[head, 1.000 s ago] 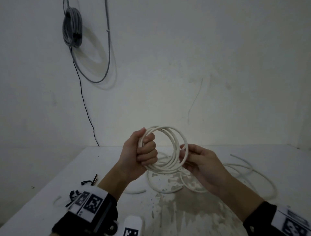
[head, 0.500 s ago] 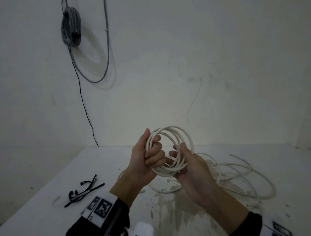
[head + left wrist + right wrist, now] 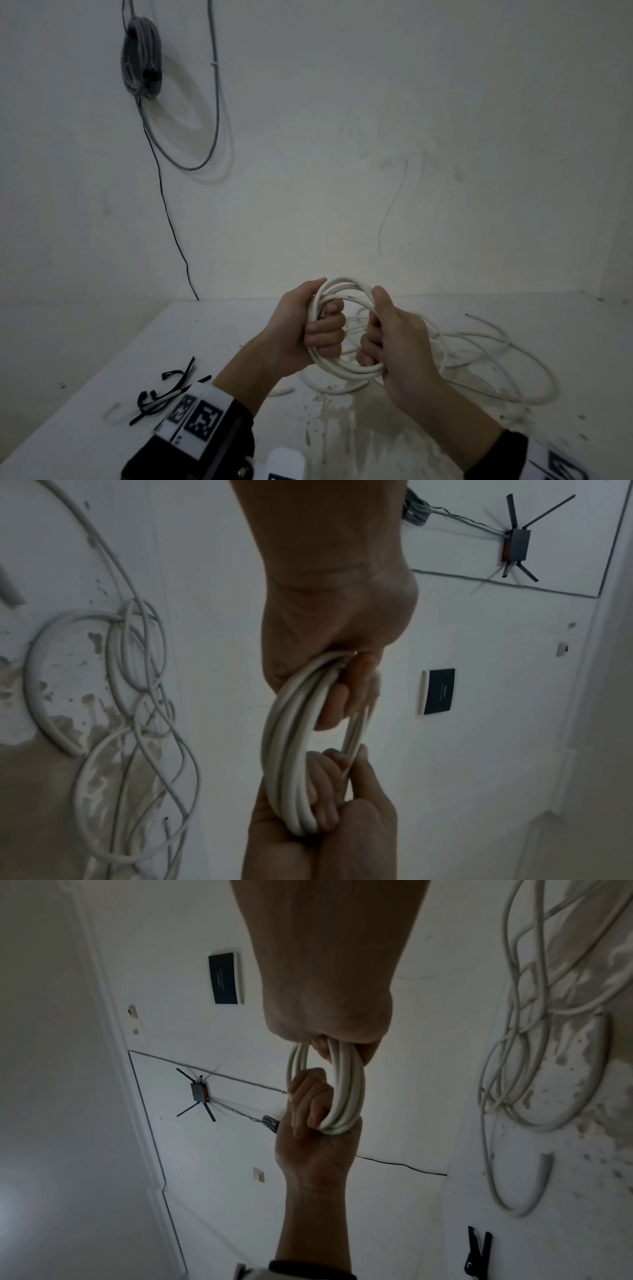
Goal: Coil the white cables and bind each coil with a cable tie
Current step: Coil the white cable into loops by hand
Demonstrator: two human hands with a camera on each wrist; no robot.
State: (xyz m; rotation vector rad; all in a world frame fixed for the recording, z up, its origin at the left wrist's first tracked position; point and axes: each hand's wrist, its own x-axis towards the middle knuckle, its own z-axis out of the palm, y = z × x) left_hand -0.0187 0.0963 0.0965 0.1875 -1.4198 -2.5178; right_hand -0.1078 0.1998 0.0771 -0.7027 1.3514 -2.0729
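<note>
Both hands hold a white cable coil (image 3: 346, 289) upright above the white table (image 3: 205, 329). My left hand (image 3: 318, 329) grips the coil's left side, fingers curled through the loop. The right side of the coil sits in my right hand (image 3: 380, 335), thumb up along the strands. The left wrist view shows the coil (image 3: 287, 750) running from the left hand (image 3: 342, 685) down into the right hand (image 3: 325, 813). From the right wrist the coil (image 3: 346, 1091) spans both fists. Loose white cable (image 3: 496, 363) trails over the table to the right. Black cable ties (image 3: 164, 394) lie at the front left.
A grey cable bundle (image 3: 142, 56) hangs on the wall at upper left, with a thin black wire (image 3: 171, 219) dropping to the table's back edge. A router (image 3: 517, 542) and a dark wall panel (image 3: 440, 691) are on the wall. The tabletop is stained near the front middle.
My right hand has moved in from the coil's outer edge and closed round its right side. More cable has been drawn into the coil, which now sits tighter between both fists.
</note>
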